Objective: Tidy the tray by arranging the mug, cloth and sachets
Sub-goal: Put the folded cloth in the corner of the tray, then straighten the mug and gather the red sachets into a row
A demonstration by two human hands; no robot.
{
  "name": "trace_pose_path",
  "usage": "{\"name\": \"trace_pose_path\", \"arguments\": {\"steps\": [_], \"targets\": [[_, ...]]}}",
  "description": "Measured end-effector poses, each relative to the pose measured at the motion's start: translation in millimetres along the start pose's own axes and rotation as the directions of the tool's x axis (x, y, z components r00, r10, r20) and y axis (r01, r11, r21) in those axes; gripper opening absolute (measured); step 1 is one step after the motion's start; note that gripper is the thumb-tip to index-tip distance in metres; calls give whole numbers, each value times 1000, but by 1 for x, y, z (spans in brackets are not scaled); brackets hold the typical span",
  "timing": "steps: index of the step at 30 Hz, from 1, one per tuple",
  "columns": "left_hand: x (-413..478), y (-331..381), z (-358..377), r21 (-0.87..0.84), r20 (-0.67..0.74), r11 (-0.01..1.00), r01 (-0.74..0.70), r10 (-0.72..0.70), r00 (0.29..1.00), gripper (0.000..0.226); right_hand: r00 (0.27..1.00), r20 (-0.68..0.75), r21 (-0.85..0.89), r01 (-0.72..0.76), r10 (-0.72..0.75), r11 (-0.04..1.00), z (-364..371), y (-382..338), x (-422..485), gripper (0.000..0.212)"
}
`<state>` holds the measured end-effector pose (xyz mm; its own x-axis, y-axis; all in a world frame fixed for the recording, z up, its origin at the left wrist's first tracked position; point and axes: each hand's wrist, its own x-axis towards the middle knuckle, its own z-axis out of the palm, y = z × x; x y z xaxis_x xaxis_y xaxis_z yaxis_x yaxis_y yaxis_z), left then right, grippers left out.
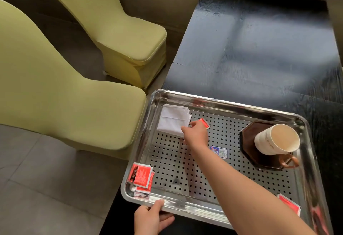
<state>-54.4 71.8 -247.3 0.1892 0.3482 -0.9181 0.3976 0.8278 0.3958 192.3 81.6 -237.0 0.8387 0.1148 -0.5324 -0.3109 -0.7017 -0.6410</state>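
Pinching red sachet (204, 122) w/ R hand (196, 134) just beside folded white cloth (173, 118) in perforated steel tray (222, 103) far-L corner, gripping near rim w/ L hand (152, 216), w/ cream mug (276, 140) on dark coaster (248, 142) at R, sachet stack (142, 177) near-L.

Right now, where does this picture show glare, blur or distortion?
Head view: pale glare spreads over the black table; light mirrors off the rim of the steel tray; the corner sachet at near right is smeared with blur; straight edges bend near the frame borders.
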Motion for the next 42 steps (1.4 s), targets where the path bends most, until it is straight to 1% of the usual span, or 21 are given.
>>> {"name": "trace_pose_path", "arguments": {"steps": [3,5,7,8,10,13,15,17,20,22,23,24,25,28,31,33,35,36,39,40,42], "targets": [[-8,0,-2,101,-17,995,-26,28,999,10,998,-26,-66,53,-55,996,-11,7,-3,16],[-17,2,-3,179,-29,983,-33,38,999,16,985,-74,-189,137,-153,972,-20,13,-2,20],[-26,5,-5,271,-39,961,-48,61,997,25,956,-81,-334,241,-282,911,-29,21,2,31],[-30,6,-8,321,-52,945,-61,81,995,28,940,-44,-403,293,-338,867,-34,24,5,36],[-39,6,-14,399,-95,911,-104,153,984,28,908,95,-532,392,-407,751,-40,33,12,46],[-49,3,-21,491,-145,850,-192,297,944,21,873,303,-664,481,-382,572,-46,43,20,54],[-55,4,-20,557,-113,784,-273,397,911,18,859,380,-699,510,-343,502,-47,49,24,58],[-56,9,-18,632,-27,665,-398,532,846,18,850,401,-701,524,-341,483,-49,57,23,60],[-48,24,-14,724,225,349,-595,695,682,23,836,405,-708,544,-371,451,-52,73,15,62],[-39,36,-10,729,356,166,-664,737,575,19,828,419,-705,555,-372,441,-53,84,5,63],[-32,41,-9,735,397,77,-673,756,521,17,825,427,-700,561,-371,441,-53,89,-1,64],[-24,45,-8,756,428,-6,-654,762,487,19,820,436,-694,569,-371,442,-52,94,-9,64],[-16,49,-7,789,451,-79,-609,747,488,25,813,448,-687,579,-371,439,-50,100,-18,63],[1,55,-7,886,446,-226,-404,654,611,46,786,484,-671,615,-384,414,-42,117,-47,62],[8,55,-7,895,446,-295,-335,605,659,53,766,514,-644,642,-386,415,-37,130,-70,68],[9,53,-5,894,447,-302,-330,584,678,52,751,523,-618,660,-404,427,-39,133,-79,72],[10,52,-3,897,441,-279,-342,570,693,50,742,510,-553,670,-435,495,-45,133,-85,69],[10,51,-2,899,438,-263,-350,567,698,50,754,477,-506,656,-452,560,-49,134,-88,65],[11,49,1,897,439,-230,-378,572,693,47,864,290,-360,498,-413,789,-72,139,-97,51],[12,49,2,897,436,-214,-388,576,692,46,899,225,-338,434,-375,835,-83,144,-99,49],[14,50,4,894,436,-190,-406,580,688,44,947,119,-358,320,-297,877,-111,160,-102,47]]}}
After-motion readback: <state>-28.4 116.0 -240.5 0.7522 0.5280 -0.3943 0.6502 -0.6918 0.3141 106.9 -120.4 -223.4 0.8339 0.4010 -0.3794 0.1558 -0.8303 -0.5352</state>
